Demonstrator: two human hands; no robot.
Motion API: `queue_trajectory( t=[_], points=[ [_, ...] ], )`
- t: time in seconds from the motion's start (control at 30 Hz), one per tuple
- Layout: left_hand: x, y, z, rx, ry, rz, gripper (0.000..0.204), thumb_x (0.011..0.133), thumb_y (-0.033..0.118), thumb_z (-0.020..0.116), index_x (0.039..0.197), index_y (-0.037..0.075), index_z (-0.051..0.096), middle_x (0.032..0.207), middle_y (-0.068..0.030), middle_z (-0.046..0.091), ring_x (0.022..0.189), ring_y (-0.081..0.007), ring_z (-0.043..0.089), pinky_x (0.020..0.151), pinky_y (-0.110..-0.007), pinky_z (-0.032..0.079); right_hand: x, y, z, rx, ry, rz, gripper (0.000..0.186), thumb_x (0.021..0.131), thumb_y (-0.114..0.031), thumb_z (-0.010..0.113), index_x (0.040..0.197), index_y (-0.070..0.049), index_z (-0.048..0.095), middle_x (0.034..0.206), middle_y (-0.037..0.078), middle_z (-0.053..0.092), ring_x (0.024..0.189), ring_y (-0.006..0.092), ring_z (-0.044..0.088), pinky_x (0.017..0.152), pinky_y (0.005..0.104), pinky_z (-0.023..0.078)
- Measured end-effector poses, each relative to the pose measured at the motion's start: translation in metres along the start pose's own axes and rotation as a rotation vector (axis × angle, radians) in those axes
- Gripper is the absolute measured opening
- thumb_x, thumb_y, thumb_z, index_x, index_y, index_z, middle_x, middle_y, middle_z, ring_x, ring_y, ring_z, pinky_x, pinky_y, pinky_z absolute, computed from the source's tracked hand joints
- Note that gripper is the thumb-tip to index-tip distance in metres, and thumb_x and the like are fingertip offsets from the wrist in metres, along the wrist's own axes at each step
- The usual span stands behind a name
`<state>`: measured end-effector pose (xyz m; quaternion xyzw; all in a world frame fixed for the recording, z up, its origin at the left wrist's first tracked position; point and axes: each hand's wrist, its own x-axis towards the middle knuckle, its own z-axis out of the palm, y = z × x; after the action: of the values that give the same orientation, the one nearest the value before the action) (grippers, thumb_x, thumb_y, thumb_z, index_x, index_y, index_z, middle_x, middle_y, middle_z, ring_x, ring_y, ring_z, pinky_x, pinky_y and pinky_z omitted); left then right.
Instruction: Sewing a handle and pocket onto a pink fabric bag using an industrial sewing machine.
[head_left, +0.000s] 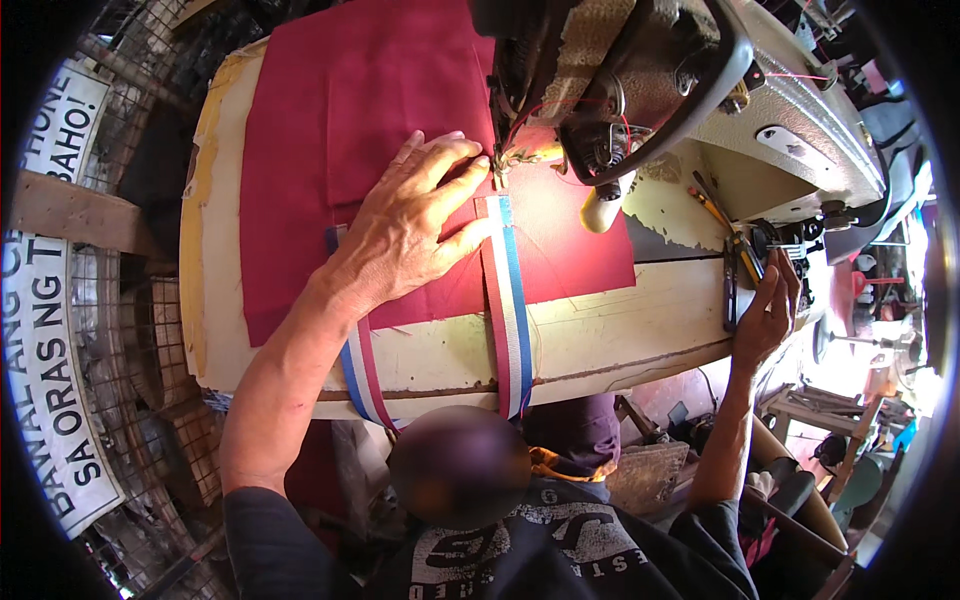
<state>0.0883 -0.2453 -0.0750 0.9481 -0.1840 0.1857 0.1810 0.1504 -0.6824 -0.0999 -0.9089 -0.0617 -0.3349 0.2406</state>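
Observation:
My left hand (425,215) lies on a dark red cloth (370,90) with its fingers stretched out. Its fingertips are close beside the needle area of the sewing machine (690,80), and the thumb touches a striped ribbon (507,300) of red, white and blue. That ribbon's upper end sits on the cloth just below the presser foot (500,178). A second stretch of striped ribbon (365,375) hangs over the table edge, partly hidden under my left forearm. My right hand (768,310) reaches up at the table's right side, fingers extended beside several slim hand tools (738,265).
A lit bulb (602,208) hangs beside the needle. The pale, worn machine table (430,360) ends in a curved near edge. Lettered signs (75,390) and wire mesh (130,340) stand at left. Wooden frames (835,420) and clutter fill the right.

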Motion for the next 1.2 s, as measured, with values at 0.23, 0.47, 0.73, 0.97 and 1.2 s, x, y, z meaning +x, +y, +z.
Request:
queue_trajectory(
  t=[0.23,0.47,0.73,0.97,1.2],
  points=[
    [-0.004,0.008,-0.004,-0.028,-0.014,-0.011,0.053,0.089,0.028,0.076,0.130,-0.001,0.061,0.135,-0.0152,0.056,0.131,-0.0339,0.052,0.119,-0.051,0.036,0.000,0.003,0.003,0.040,-0.005,0.013,0.028,0.106,-0.014,0.054,0.124,-0.001,0.072,0.129,0.012,0.067,0.122,0.0239,0.062,0.103,0.0359,0.050],
    [-0.004,0.009,-0.006,-0.067,-0.045,-0.007,0.057,0.087,0.025,0.078,0.134,-0.001,0.059,0.141,-0.0147,0.053,0.136,-0.0344,0.048,0.121,-0.049,0.035,0.040,0.049,-0.028,0.035,0.048,0.036,0.029,0.105,-0.009,0.052,0.129,-0.001,0.067,0.125,0.011,0.069,0.120,0.0262,0.062,0.101,0.0378,0.050],
    [-0.008,-0.008,-0.001,0.053,0.138,-0.220,0.050,0.099,0.020,0.062,0.140,-0.006,0.051,0.149,-0.0209,0.044,0.146,-0.0394,0.036,0.121,-0.047,0.035,0.255,0.063,-0.077,-0.144,0.121,-0.344,0.035,0.107,-0.029,0.055,0.137,-0.013,0.064,0.137,0.013,0.064,0.125,0.0243,0.061,0.107,0.0390,0.046],
    [0.018,-0.008,-0.021,0.012,0.011,-0.239,0.047,0.100,0.014,0.056,0.142,-0.005,0.050,0.151,-0.0200,0.044,0.149,-0.0376,0.033,0.123,-0.045,0.031,0.364,0.128,-0.051,-0.449,-0.300,-0.415,0.039,0.102,-0.020,0.054,0.136,-0.005,0.062,0.129,0.020,0.067,0.122,0.0314,0.063,0.101,0.0393,0.050],
    [0.019,-0.007,0.021,0.027,-0.110,-0.084,0.088,0.093,0.054,0.058,0.149,-0.011,0.039,0.158,-0.0267,0.035,0.151,-0.0402,0.028,0.127,-0.050,0.016,0.284,0.219,-0.059,-0.337,-0.187,-0.151,0.050,0.097,-0.017,0.057,0.144,-0.001,0.050,0.128,0.020,0.063,0.117,0.0356,0.063,0.099,0.0412,0.051]
  ],
)
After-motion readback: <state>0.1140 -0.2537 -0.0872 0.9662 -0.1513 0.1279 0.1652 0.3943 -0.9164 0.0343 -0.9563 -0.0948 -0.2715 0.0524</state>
